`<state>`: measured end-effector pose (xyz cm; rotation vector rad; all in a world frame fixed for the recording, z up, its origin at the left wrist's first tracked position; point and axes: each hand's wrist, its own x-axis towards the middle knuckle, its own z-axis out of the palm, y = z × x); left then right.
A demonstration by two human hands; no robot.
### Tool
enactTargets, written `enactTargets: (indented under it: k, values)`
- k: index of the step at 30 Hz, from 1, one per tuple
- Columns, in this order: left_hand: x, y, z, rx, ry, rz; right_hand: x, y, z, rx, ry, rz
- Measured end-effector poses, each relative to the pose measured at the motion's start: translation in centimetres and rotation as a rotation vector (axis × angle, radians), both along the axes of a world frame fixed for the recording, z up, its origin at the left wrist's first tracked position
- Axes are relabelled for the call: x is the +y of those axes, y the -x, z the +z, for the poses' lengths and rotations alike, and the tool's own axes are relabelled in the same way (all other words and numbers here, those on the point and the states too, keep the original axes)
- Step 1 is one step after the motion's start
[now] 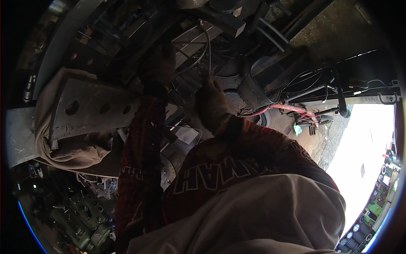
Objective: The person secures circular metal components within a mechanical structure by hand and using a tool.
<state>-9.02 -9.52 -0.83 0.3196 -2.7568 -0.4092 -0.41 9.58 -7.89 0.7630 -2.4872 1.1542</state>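
Grey cloth (270,211) nearest; both gloved hands — left hand (158,63), right hand (211,103) — raised among cables; grips unreadable.

Thin dark cable (208,46): runs from top centre of frame down in a curve to the gloved right hand (210,103) at mid-frame, which meets it at its lower end; grip itself too dark to tell. Cable slack, bowed, approx vertical near the hand. Gloved left hand (158,63), upper centre-left, reaches up into dark metal framework (127,34) w/ rods and bars at top of frame; what it touches can't be made out. Both gloves worn, brownish, dirty.
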Motion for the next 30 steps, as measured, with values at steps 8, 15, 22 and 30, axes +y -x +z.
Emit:
enactTargets:
  k: [8, 15, 22, 30]
  values:
    - [-0.4, 0.5, -0.5, -0.032, -0.047, 0.006, 8.1, 5.9, 5.7, -0.405, -0.007, 0.174]
    - [-0.4, 0.2, -1.2, 0.083, -0.010, -0.070, 6.1, 5.2, 4.2, -0.614, 0.004, 0.075]
    - [0.3, -0.1, 0.0, -0.008, 0.023, -0.061, -7.3, 3.7, -2.2, -0.555, 0.433, -0.193]
    - [-1.3, 0.6, -1.1, 0.106, 0.023, -0.092, 3.1, 8.2, 1.2, -0.230, 0.049, 0.098]
